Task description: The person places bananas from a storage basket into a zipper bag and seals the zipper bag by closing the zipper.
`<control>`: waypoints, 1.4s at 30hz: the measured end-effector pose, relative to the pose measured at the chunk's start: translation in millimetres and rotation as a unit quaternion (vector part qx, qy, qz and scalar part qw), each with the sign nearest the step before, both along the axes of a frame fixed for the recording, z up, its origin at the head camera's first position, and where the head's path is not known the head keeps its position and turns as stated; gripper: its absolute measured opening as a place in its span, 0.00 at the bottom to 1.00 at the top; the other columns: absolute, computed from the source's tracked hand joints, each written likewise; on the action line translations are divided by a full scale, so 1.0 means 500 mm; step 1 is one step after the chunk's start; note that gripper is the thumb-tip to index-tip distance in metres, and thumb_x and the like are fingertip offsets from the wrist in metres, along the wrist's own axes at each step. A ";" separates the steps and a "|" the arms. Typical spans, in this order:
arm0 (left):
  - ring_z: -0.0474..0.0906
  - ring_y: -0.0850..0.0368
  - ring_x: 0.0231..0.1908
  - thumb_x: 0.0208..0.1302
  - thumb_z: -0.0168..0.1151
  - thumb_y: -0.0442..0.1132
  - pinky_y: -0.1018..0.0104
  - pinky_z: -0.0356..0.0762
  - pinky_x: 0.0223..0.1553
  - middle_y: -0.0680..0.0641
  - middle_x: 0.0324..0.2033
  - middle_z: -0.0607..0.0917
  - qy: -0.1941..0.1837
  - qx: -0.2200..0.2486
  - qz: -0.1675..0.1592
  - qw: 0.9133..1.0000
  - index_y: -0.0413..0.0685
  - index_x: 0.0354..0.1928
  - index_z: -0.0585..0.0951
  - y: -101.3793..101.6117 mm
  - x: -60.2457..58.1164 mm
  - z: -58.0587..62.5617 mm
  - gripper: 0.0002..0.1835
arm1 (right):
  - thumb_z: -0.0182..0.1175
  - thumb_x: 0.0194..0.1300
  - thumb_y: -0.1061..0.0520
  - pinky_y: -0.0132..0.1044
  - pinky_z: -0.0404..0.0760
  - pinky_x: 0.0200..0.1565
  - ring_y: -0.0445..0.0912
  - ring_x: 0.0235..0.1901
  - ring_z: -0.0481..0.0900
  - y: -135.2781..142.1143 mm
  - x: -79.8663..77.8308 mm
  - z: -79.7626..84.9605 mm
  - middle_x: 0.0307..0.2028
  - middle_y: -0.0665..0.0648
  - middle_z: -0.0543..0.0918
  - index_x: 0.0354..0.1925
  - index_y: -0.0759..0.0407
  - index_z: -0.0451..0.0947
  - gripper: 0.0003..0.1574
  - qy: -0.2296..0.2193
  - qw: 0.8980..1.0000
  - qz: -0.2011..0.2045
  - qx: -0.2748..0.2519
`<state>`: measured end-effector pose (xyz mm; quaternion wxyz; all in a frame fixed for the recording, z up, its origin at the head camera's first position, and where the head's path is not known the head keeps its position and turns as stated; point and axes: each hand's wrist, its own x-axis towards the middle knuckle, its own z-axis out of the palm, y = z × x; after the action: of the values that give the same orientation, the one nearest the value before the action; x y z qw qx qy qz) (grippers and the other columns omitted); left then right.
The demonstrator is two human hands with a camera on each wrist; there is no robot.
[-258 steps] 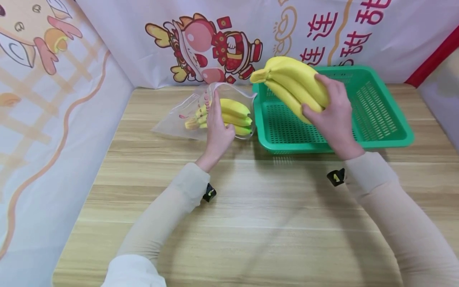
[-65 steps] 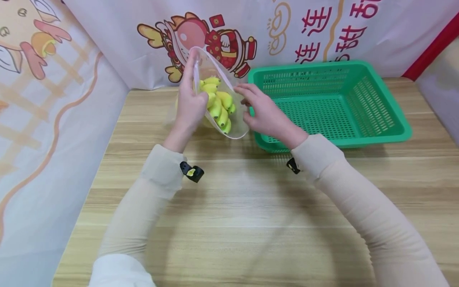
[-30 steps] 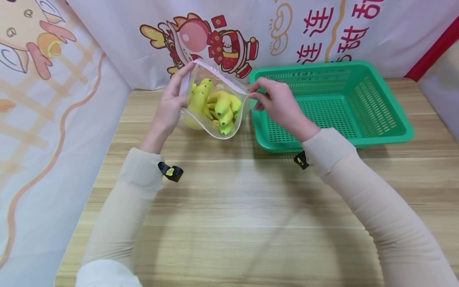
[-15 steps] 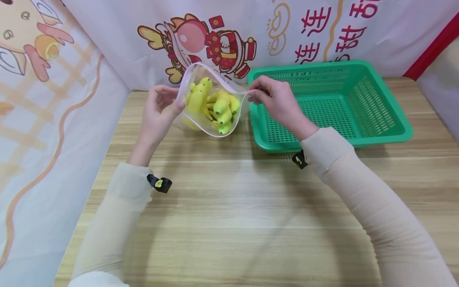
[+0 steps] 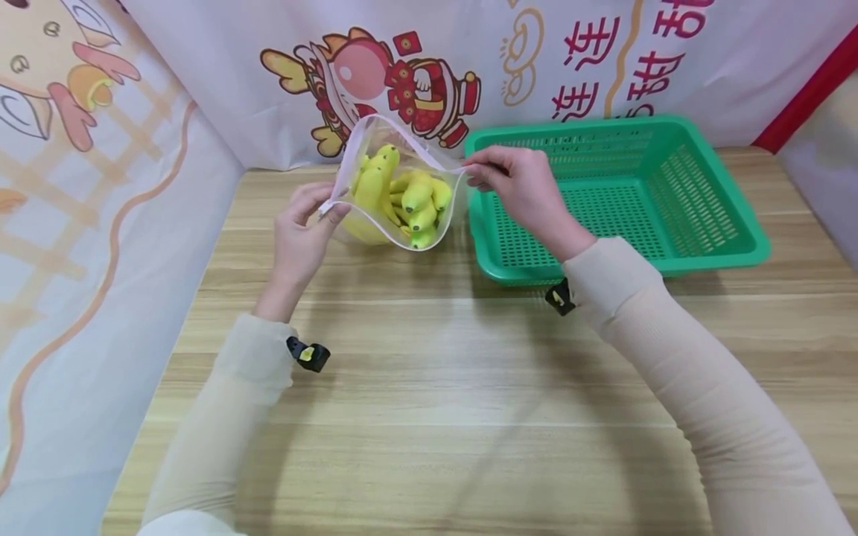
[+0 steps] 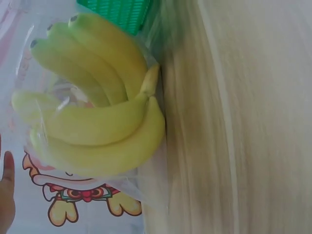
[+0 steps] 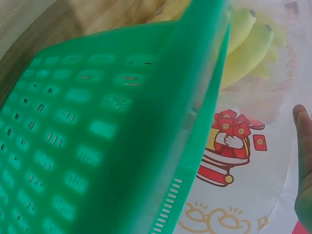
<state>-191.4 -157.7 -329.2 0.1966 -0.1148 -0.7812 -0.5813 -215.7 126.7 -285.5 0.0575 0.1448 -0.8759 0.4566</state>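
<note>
The left hand (image 5: 298, 238) pinches one corner of a see-through bag (image 5: 350, 158), and the right hand (image 5: 523, 186) pinches the other. The bag sits at the back of the table (image 5: 469, 409), just beside the green basket (image 5: 704, 260). Its open mouth stretches long from hand to hand and looks up toward the person. Inside, yellow bananas (image 5: 375, 182) stand with tips up and a stem down low.

Green slotted basket (image 7: 73, 131) at left, yellow bananas (image 7: 248, 53) behind its rim.
The right hand (image 7: 306, 170) shows partly at the right edge; a printed cloth (image 7: 268, 170) lies between.
</note>
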 end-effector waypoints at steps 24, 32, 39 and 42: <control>0.79 0.64 0.42 0.50 0.64 0.50 0.71 0.76 0.53 0.61 0.35 0.87 0.049 0.160 0.124 0.978 0.53 0.37 0.86 0.011 -0.024 0.104 0.14 | 0.55 0.65 0.54 0.30 0.84 0.46 0.37 0.35 0.81 0.017 -0.011 0.081 0.35 0.51 0.83 0.46 0.65 0.81 0.18 -0.041 0.991 -0.065 -0.109; 0.79 0.59 0.51 0.53 0.61 0.52 0.70 0.70 0.61 0.55 0.43 0.87 0.035 0.183 0.058 0.981 0.53 0.35 0.79 0.019 -0.024 0.105 0.13 | 0.55 0.66 0.53 0.26 0.82 0.40 0.35 0.30 0.79 0.024 -0.020 0.070 0.32 0.46 0.80 0.48 0.64 0.80 0.19 -0.080 0.987 -0.088 -0.110; 0.79 0.63 0.42 0.58 0.61 0.51 0.68 0.75 0.55 0.60 0.33 0.82 0.047 0.114 0.062 0.990 0.60 0.32 0.76 0.039 -0.027 0.105 0.07 | 0.53 0.69 0.48 0.28 0.79 0.45 0.39 0.39 0.76 0.022 -0.021 0.065 0.46 0.54 0.82 0.54 0.58 0.78 0.22 -0.094 0.989 -0.106 -0.033; 0.78 0.65 0.40 0.60 0.60 0.48 0.69 0.76 0.54 0.61 0.31 0.81 0.054 0.103 0.066 0.991 0.62 0.32 0.76 0.048 -0.030 0.107 0.04 | 0.49 0.72 0.51 0.29 0.77 0.50 0.41 0.48 0.75 0.017 -0.018 0.070 0.55 0.54 0.79 0.59 0.55 0.74 0.21 -0.081 0.990 -0.115 0.010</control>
<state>-206.6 -133.5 -275.7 0.2873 -0.0731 -0.7113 -0.6373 -224.9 135.3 -250.7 0.0369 0.0060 -0.8928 0.4488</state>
